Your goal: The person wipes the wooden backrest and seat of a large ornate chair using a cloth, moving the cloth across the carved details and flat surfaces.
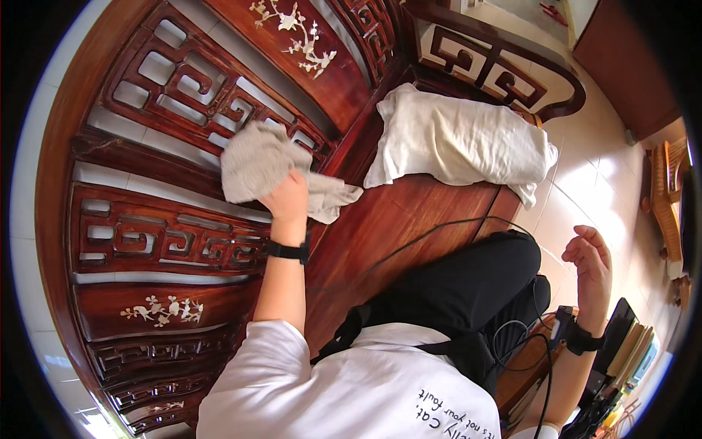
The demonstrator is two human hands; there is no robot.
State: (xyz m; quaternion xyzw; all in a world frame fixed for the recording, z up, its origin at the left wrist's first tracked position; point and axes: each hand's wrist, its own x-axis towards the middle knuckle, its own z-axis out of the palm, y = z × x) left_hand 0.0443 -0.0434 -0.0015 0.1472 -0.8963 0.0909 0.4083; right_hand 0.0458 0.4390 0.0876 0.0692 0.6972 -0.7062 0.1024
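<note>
My left hand (289, 196) grips a crumpled beige cloth (262, 162). The cloth lies against the carved openwork backrest (181, 90) of a dark red wooden bench, and one end hangs towards the seat. Part of the fretwork is hidden behind it. Held up on the other side, beyond my knee, my right hand (592, 260) is empty, its fingers loosely curled and apart. Under me is the polished wooden seat (406, 219). A cream cloth (455, 134) covers a bulky object at the seat's far end; only a brown bit of that object shows.
A scrolled wooden armrest (488, 60) closes off the far end. A thin black cable (439, 226) crosses the seat to my lap. Books (630, 351) and other items stand close by my right forearm. Pale floor tiles (581, 192) and wooden furniture (666, 203) lie to the right.
</note>
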